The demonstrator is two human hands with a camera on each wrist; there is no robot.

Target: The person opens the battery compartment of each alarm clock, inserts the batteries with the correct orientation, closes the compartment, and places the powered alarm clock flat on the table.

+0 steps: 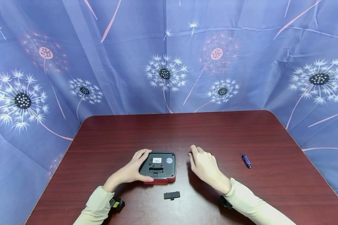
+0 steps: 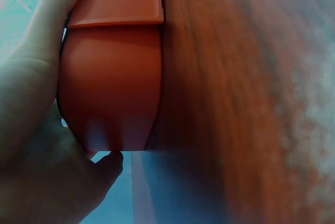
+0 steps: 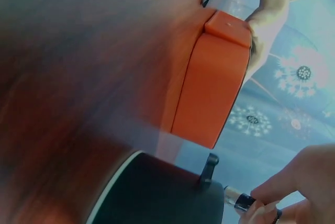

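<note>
A red, box-shaped device (image 1: pixel 157 181) with a black back (image 1: pixel 170 170) lies back upward, an uncovered battery compartment (image 1: pixel 156 170) in its middle. My left hand (image 1: pixel 130 170) grips its left side, thumb at the near edge and fingers at the far edge. To the right, my right hand (image 1: pixel 204 164) is held over the table, its fingertips pinching a small battery (image 3: pixel 244 201) with a silver end. Close beside that battery in the right wrist view is a dark, rounded object (image 3: pixel 162 195) with a pale rim and a small lever; the hand mostly hides it from the head view.
Just in front of the device lies a black battery cover (image 1: pixel 171 195). A blue battery (image 1: pixel 246 161) rests farther right on the dark red wooden table (image 1: pixel 115 131). Blue dandelion-print cloth (image 1: pixel 129 62) hangs behind the table's far edge.
</note>
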